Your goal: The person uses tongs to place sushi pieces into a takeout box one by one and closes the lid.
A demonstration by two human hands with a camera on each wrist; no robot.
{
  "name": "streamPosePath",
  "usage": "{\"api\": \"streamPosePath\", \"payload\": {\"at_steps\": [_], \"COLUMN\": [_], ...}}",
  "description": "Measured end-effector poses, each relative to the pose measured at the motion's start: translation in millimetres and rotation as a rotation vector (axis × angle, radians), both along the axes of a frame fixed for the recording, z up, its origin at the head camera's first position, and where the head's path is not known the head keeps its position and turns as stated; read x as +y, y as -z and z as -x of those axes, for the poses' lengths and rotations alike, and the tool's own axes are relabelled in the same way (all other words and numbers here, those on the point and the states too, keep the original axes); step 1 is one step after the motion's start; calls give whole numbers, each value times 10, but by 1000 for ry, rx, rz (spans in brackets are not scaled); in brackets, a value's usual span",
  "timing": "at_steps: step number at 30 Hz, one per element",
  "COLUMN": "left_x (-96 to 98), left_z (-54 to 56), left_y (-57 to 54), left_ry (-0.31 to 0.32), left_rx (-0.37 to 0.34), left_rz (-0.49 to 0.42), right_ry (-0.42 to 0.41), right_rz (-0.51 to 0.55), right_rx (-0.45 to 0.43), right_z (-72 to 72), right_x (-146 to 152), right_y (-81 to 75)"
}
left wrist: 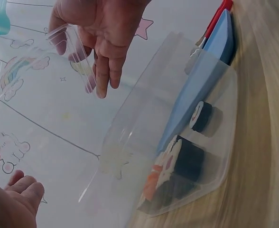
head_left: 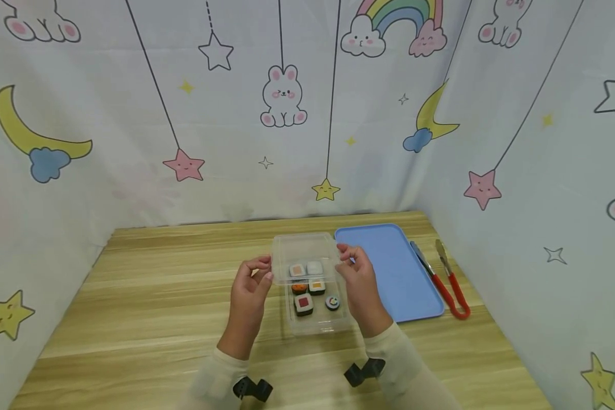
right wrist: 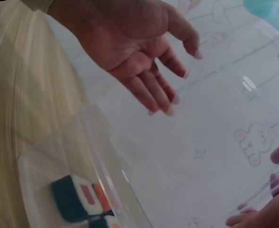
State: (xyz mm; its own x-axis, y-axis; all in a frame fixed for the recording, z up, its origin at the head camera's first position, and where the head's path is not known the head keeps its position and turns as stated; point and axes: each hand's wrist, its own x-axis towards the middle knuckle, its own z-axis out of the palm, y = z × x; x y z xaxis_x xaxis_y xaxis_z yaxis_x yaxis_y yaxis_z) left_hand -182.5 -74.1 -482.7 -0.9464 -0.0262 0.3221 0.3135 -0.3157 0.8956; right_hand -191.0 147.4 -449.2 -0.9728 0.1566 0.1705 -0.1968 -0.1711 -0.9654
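Both hands hold the clear plastic lid (head_left: 303,244) by its sides, tilted above a clear plastic box (head_left: 315,327). My left hand (head_left: 248,290) is at the lid's left edge, thumb and fingers close together there. On the opposite edge, my right hand (head_left: 359,279) pinches the plastic; its thumb and fingers (left wrist: 101,71) also show in the left wrist view. Several toy-like sushi pieces lie in the box, among them a square roll with a red centre (head_left: 303,304) and a small round roll (head_left: 332,302). Through the lid, two pale pieces show.
A blue tray (head_left: 400,273) lies right of the box, its left part behind my right hand. Red-handled tongs (head_left: 453,296) lie along the tray's right side. The wood-patterned table (head_left: 159,296) meets a printed curtain (head_left: 225,193) at the back and sides.
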Motion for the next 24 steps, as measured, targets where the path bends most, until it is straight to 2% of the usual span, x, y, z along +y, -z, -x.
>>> {"api": "streamPosePath", "payload": {"at_steps": [8, 11, 18, 24], "left_x": [46, 68, 134, 172], "left_z": [-44, -56, -35, -13], "left_y": [141, 208, 389, 482], "left_ry": [-13, -10, 9, 24], "left_rx": [-71, -60, 13, 6], "left_rz": [-25, -22, -41, -36], "right_ry": [-35, -21, -8, -6], "right_rz": [4, -7, -53, -125], "right_rx": [26, 26, -12, -3], "right_z": [-47, -72, -112, -98], "right_x": [55, 80, 162, 232], "right_y": [201, 261, 394, 500]}}
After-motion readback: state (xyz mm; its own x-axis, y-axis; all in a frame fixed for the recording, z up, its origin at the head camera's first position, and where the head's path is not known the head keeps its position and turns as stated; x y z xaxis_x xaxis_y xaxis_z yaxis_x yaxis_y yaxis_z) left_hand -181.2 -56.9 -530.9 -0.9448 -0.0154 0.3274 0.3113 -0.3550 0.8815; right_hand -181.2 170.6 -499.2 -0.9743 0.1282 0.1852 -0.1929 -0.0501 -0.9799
